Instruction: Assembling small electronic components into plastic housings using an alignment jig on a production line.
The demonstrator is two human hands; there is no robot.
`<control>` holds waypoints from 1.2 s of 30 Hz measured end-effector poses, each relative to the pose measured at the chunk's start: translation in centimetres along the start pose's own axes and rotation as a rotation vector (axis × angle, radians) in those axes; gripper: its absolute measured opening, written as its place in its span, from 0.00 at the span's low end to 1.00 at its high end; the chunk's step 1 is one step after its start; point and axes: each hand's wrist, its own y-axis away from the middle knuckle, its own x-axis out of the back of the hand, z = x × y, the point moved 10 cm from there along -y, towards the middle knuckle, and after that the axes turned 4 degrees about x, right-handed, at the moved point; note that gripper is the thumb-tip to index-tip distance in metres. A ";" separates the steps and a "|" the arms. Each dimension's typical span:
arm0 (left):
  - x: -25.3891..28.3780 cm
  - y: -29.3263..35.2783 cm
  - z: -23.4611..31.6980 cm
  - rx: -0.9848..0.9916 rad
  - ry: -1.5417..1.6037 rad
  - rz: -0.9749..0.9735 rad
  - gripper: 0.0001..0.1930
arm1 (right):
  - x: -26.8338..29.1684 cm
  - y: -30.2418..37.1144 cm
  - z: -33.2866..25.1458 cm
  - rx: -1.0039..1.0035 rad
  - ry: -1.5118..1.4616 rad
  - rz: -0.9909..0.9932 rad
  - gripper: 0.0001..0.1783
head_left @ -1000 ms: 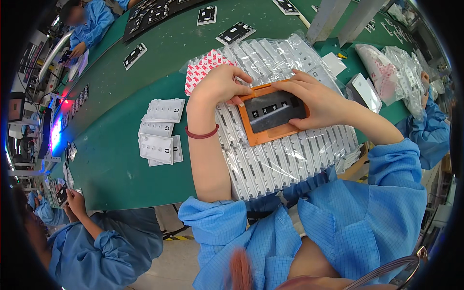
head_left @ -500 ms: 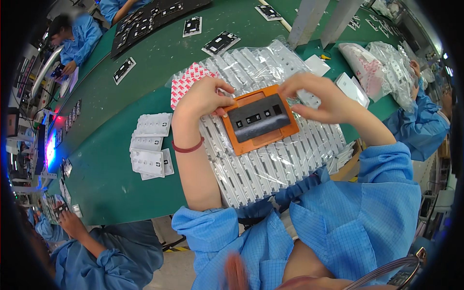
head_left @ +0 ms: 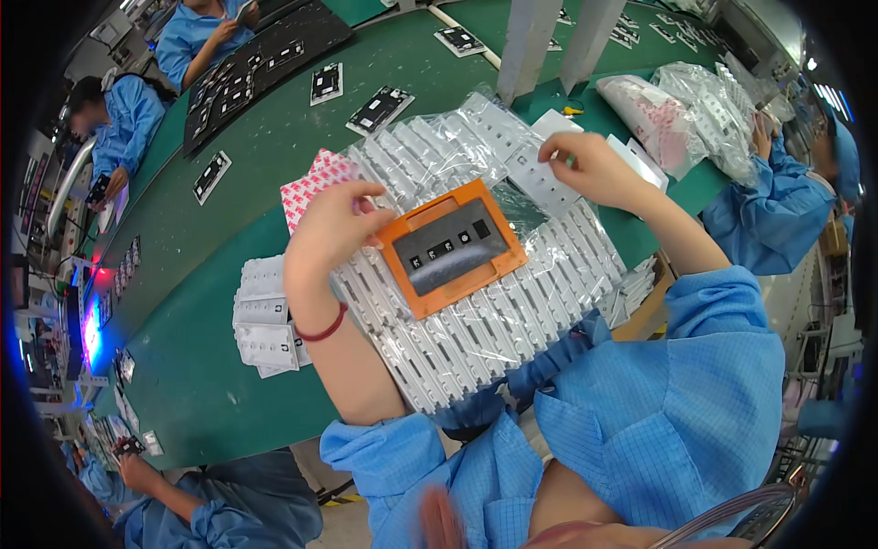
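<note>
An orange frame (head_left: 455,247) lies tilted on plastic-wrapped rows of white parts. Set in it is a dark grey plate (head_left: 445,258) with a row of small black squares. My left hand (head_left: 334,229) is at the frame's upper left corner, thumb and index finger apart; its lower fingers are partly hidden. Beyond the frame's right side, my right hand (head_left: 594,174) hovers by a white plastic plate (head_left: 540,186), fingers curled and thumb apart from the index fingertip. I see nothing held there. A red-and-white patterned sheet (head_left: 315,178) lies behind my left hand.
White plates (head_left: 261,316) with small black marks are stacked at left. Black-and-white panels (head_left: 380,110) lie across the green table (head_left: 219,403). Grey posts (head_left: 530,50) rise behind the wrapped parts (head_left: 494,320). Bagged parts (head_left: 658,119) stand at right; co-workers sit around.
My right hand has left the orange frame's edge and moved right, to the white plastic plate. My left hand stays by the frame's corner. The whole view has shifted.
</note>
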 end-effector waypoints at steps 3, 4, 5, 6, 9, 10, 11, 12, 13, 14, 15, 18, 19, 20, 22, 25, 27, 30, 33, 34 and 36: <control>4.3 2.0 1.4 -0.067 0.287 0.310 0.14 | -2.8 1.0 2.5 -0.023 0.200 -0.095 0.11; 5.7 2.7 1.9 -0.154 0.403 0.414 0.14 | -3.2 1.1 2.0 -0.001 0.334 -0.113 0.12; 5.9 3.1 2.3 -0.158 0.403 0.414 0.14 | -3.5 1.3 3.0 -0.155 0.400 -0.153 0.16; 6.6 3.7 2.4 -0.156 0.511 0.461 0.14 | -3.8 1.3 2.5 -0.156 0.401 -0.150 0.16; 7.2 4.2 2.3 -0.188 0.654 0.509 0.15 | -2.7 0.9 1.5 -0.145 0.700 -0.017 0.23; 7.3 4.3 2.6 -0.226 0.690 0.504 0.15 | -3.3 0.7 2.9 -0.229 0.690 -0.129 0.27; 7.3 4.2 2.6 -0.225 0.691 0.506 0.15 | -3.8 0.8 4.2 -0.314 0.679 -0.241 0.30; 7.7 4.5 2.9 -0.277 0.719 0.549 0.15 | -3.7 0.4 4.2 -0.312 0.679 -0.242 0.30; 8.0 4.8 3.2 -0.331 0.748 0.588 0.15 | -3.8 0.2 4.3 -0.323 0.670 -0.268 0.31; 7.9 4.9 3.2 -0.332 0.748 0.588 0.15 | -3.8 0.1 4.3 -0.334 0.661 -0.293 0.31; 7.8 5.0 3.2 -0.326 0.747 0.579 0.14 | -3.8 0.2 4.5 -0.333 0.662 -0.292 0.31; 7.7 4.5 3.2 -0.321 0.724 0.534 0.14 | -2.3 -0.5 4.9 -0.297 0.505 -0.132 0.28; 7.4 4.2 3.0 -0.301 0.707 0.496 0.13 | -1.8 -0.6 5.4 -0.328 0.395 -0.126 0.27; 7.3 4.1 3.0 -0.309 0.755 0.482 0.13 | -1.4 -0.6 5.6 -0.358 0.285 -0.120 0.26; 7.0 4.2 3.5 -0.315 0.752 0.466 0.13 | 0.3 -0.4 5.2 -0.349 0.188 -0.062 0.24; 6.6 4.3 4.0 -0.312 0.733 0.412 0.13 | 0.7 1.0 6.0 -0.520 -0.583 0.019 0.24; 6.2 4.3 4.2 -0.305 0.713 0.383 0.13 | 0.7 1.4 4.4 -0.508 -0.801 0.128 0.24; 4.1 3.5 6.1 -0.413 0.609 0.275 0.13 | 0.2 1.6 1.9 -0.455 -1.180 0.195 0.24; -1.9 3.8 8.0 -0.361 0.455 -0.094 0.14 | -1.6 0.3 -3.3 -0.433 -1.398 0.143 0.24; -2.8 4.3 9.5 -0.440 0.320 -0.132 0.15 | -2.0 -0.1 -4.4 -0.453 -1.439 0.165 0.23; -4.4 4.6 10.3 -0.448 0.251 -0.230 0.18 | -2.6 -1.2 -5.7 -0.317 -1.318 0.145 0.23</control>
